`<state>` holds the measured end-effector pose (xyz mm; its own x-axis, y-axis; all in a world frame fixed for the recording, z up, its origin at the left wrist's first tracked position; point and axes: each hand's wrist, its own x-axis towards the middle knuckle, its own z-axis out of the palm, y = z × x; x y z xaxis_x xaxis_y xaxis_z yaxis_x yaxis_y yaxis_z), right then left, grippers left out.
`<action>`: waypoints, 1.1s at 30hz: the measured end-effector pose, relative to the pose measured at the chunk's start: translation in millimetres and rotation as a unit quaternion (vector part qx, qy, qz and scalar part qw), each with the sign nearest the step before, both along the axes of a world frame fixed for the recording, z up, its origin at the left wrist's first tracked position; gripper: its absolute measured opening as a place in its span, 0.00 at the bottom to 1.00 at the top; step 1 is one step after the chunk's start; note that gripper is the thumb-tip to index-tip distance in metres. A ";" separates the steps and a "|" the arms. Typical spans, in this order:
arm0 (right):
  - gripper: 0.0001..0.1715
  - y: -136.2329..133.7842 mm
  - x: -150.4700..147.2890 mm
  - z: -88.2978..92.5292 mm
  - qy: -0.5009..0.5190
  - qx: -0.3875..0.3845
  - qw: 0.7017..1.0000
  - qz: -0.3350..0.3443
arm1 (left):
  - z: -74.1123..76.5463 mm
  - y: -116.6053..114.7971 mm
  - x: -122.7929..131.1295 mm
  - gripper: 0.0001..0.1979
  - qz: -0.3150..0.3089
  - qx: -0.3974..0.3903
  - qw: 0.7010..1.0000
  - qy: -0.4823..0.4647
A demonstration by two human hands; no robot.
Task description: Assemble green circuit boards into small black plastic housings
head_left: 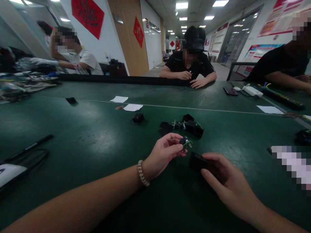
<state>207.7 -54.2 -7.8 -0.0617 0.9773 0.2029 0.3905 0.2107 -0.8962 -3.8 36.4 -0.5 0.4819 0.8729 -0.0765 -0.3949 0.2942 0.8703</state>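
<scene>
My left hand (165, 152), with a bead bracelet on the wrist, pinches a small green circuit board part (186, 142) with a dark round component, held just above the green table (85, 136). My right hand (223, 181) is closed around a black plastic housing (196, 160) that rests on the table right below the board part. Beyond both hands lies a small heap of black housings and green circuit parts (187, 127). A single black housing (138, 118) sits apart to the left.
Slips of white paper (132, 107) lie mid-table. A black pen (29, 148) and a cable lie at the left. A person in black sits across the table; two others sit at the left and right. A phone (230, 91) and white charger (252, 91) lie far right.
</scene>
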 end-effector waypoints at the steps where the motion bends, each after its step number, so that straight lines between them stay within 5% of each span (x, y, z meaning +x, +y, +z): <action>1: 0.12 0.0 0.1 -1.0 0.004 0.006 1.000 -0.001 | -0.3 0.0 0.2 0.14 0.000 0.000 1.000 -0.004; 10: 0.11 0.5 0.9 -1.5 0.067 -0.025 0.997 -0.019 | -0.9 -0.7 -0.1 0.18 -0.009 0.006 1.000 -0.002; 20: 0.29 0.4 1.6 -6.3 0.082 -0.070 0.993 -0.042 | -4.8 0.1 1.8 0.24 -0.009 0.037 0.999 0.027; 33: 0.30 0.4 2.1 -4.9 0.057 -0.071 0.994 -0.058 | -6.0 0.5 1.3 0.21 -0.020 0.084 0.994 0.059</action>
<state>209.7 -53.8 -12.7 0.0689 0.9957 0.0625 0.2982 0.0393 -0.9537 -2.6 36.9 -6.6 0.5134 0.8581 0.0109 -0.2775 0.1540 0.9483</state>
